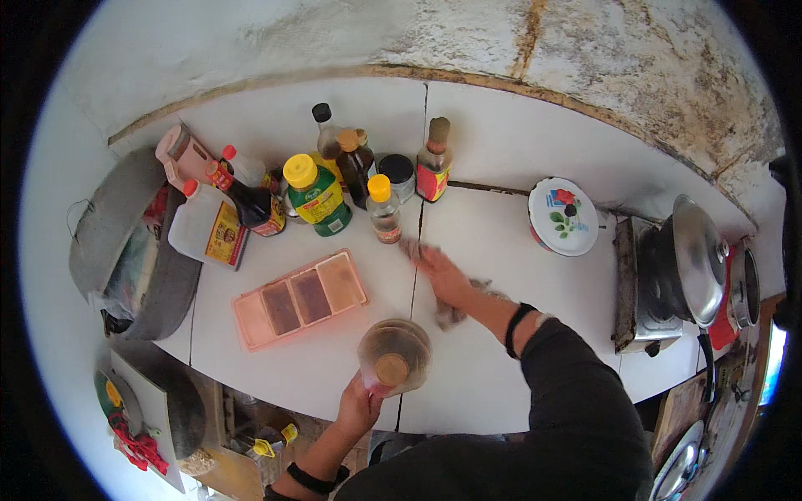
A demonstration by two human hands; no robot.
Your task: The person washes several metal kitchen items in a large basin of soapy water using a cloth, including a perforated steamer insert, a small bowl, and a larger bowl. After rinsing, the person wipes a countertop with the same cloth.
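Note:
My left hand (361, 404) grips a see-through plastic bottle (410, 338) with a tan cap, seen from above near the counter's front edge. My right hand (445, 278) is pressed on a greyish-brown cloth (452, 316) spread on the white tiled counter (501, 376). Part of the cloth shows past the fingertips; the rest lies under the wrist. Just beyond those fingertips stands a small bottle (385, 216) with a yellow cap. A pink seasoning box (301, 300) with several compartments, some holding dark contents, lies left of the bottle I hold.
Several seasoning bottles crowd the back left, among them a green yellow-capped bottle (318, 197), a white jug (203, 222) and a sauce bottle (434, 163). A grey metal pot (169, 275) leans far left. An enamel lidded pot (564, 219) and a gas stove (639, 288) stand right.

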